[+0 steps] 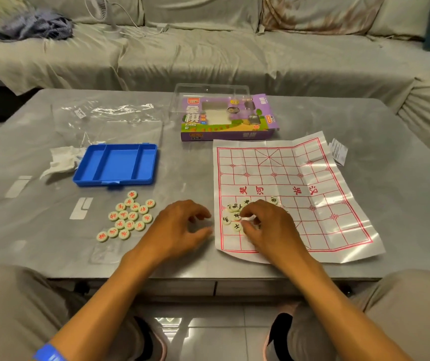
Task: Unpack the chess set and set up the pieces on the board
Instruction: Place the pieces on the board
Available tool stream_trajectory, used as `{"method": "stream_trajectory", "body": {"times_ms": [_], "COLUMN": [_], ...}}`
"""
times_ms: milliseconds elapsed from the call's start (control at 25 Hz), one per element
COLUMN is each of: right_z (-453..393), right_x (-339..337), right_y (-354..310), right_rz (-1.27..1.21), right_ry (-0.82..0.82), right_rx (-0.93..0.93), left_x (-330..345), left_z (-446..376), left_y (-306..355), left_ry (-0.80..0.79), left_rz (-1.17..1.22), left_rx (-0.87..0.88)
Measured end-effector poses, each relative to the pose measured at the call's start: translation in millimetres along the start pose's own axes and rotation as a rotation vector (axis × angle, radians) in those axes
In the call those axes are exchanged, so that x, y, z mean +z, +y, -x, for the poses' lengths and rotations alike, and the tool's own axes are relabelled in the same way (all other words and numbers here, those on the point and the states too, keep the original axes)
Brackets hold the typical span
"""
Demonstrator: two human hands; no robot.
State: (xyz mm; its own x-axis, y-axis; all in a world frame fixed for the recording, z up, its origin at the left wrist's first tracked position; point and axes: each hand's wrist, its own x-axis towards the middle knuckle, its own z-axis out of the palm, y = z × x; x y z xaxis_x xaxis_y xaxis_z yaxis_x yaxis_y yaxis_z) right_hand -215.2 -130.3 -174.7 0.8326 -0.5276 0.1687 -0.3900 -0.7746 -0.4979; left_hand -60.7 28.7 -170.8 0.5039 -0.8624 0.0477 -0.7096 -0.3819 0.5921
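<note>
grey table [365,121] fills centre | crumpled white tissue [61,161] at 9 o'clock | covered sofa [208,56] along 12 o'clock | blue-grey cloth heap [35,26] at 11 o'clock on sofa | white fan [104,11] beside it

Creased paper board [297,194] lies flat; black pieces [234,217] cluster on its near-left corner, red pieces [128,217] beside it; blue tray [116,165] open.
</note>
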Motion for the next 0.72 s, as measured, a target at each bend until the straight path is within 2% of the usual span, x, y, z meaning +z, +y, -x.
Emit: {"method": "stream_trajectory", "body": {"times_ms": [80, 320, 520, 640, 720], "right_z": [1.9, 20.6, 15.1, 17.9, 19.4], "right_x": [1.7, -4.8, -20.4, -17.6, -15.4], "right_y": [-10.3, -9.0, 0.4, 7.3, 7.1], "right_rz": [0.003, 0.03, -0.075, -0.067, -0.065], "right_ry": [-0.031, -0.104, 0.02, 0.031, 0.031], "right_rx": [-0.047, -0.005, 0.118, 0.14, 0.142], "left_x": [-0.2, 10.9, 29.5, 42.4, 39.5], "left_z": [16.5, 13.7, -13.0, -25.3, -23.4], "left_y": [-7.7, 0.4, 42.8, 56.7, 53.3], "left_ry": [-0.063, 0.062, 0.077, 0.022, 0.042], "left_rz": [-0.054, 0.044, 0.08, 0.053, 0.042], "left_rx": [0.027, -0.013, 0.033, 0.032, 0.012]}}
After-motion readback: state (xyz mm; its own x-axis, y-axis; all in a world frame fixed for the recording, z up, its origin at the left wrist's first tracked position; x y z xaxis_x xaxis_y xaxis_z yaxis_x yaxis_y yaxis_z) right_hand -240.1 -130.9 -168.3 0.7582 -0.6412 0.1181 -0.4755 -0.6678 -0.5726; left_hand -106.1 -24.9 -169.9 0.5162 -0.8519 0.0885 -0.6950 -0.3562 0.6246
